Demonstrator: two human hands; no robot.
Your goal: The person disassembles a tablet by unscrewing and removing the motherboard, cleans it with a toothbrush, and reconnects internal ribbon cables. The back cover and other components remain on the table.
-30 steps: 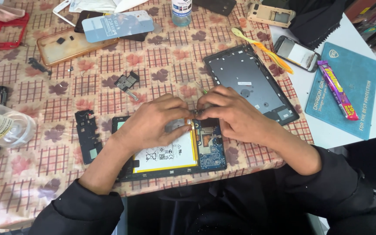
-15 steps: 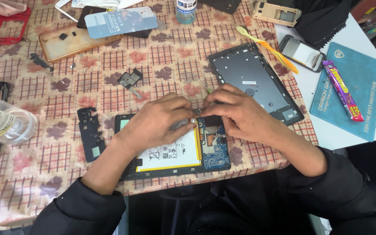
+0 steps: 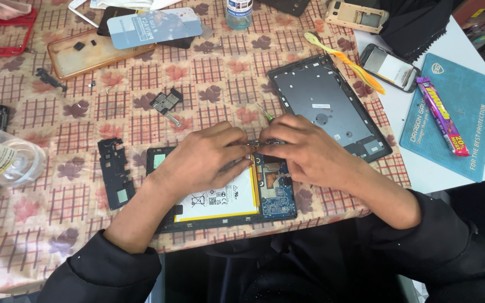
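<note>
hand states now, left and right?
Left hand: fingers curled, pressing on the opened tablet; grip cannot be told.
Right hand: same, fingertips at tablet's top edge.

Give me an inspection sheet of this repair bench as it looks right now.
Surface: table under a checked cloth with a leaf pattern; bare white top at the right edge.
Job's things: opened tablet with white battery and blue circuit board showing.
Clutter: grey back cover, black plastic frame, brown phone case, red case, phone, yellow toothbrush, clear bottle, small bottle, blue mat with a purple candy bar.
Hands: left hand and right hand meet fingertip to fingertip on the tablet's top edge.
Cables: nothing seen.
Surroundings: black cloth at the far edge.
</note>
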